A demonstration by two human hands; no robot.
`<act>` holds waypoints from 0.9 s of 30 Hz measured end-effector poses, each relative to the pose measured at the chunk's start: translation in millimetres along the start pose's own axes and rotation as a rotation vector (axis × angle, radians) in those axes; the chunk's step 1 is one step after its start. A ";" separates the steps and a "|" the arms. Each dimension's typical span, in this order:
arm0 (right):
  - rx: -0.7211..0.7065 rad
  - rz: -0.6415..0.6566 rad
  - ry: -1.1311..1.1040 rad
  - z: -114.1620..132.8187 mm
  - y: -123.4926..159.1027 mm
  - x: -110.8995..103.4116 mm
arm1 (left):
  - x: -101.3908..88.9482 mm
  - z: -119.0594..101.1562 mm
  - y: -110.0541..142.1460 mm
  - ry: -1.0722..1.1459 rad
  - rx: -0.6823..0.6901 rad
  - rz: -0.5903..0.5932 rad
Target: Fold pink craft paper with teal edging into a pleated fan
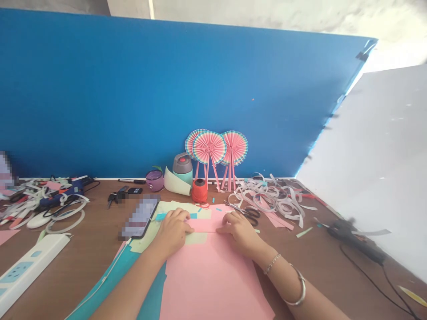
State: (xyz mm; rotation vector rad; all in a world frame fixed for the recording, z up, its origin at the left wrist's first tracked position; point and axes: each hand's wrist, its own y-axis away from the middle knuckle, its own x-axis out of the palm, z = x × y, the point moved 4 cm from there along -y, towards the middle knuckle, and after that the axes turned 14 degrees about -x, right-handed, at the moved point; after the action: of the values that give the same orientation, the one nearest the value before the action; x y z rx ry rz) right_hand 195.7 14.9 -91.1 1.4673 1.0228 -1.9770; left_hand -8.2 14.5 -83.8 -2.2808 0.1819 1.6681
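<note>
A small piece of pink paper lies across the middle, with a straight lower edge that looks folded. My left hand is closed at its left end, thumb against the near edge and fingers bent over the top. My right hand grips the right end the same way. Beneath both is a large pink sheet, with pale green paper showing just below the held piece. A blue strip sticks out beside my left fingers. Black-handled scissors lie just beyond my right hand.
Pink round paper fans stand against the blue partition. In front are a red spool of thread, a flask and a purple cup. A phone, curled white strips, a glue gun and a power strip surround the paper.
</note>
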 end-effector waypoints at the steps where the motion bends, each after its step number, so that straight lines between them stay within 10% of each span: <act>1: 0.006 -0.010 -0.002 0.1 0.5 -1.6 | -1.6 2.7 0.3 -0.002 -0.008 -0.009; 8: -0.037 -0.101 -0.027 2.9 1.1 -0.2 | 1.2 14.2 -1.0 0.127 -0.060 -0.083; 14: 0.022 -0.377 -0.361 -5.5 2.8 -3.0 | -15.8 25.0 2.7 0.508 -0.289 -0.499; 22: 0.005 -0.540 -0.559 11.7 1.9 -13.1 | 14.0 -4.5 -0.1 0.966 -0.544 0.235; 27: -0.162 -0.381 -0.413 27.6 -2.6 -12.4 | 13.9 -14.1 -0.8 1.092 -0.466 0.106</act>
State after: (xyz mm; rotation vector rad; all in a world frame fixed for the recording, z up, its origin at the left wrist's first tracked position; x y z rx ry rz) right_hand 181.2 -6.0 -74.4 0.7700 1.2996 -2.2626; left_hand 9.2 11.9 -92.9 -3.3411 0.1490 0.3172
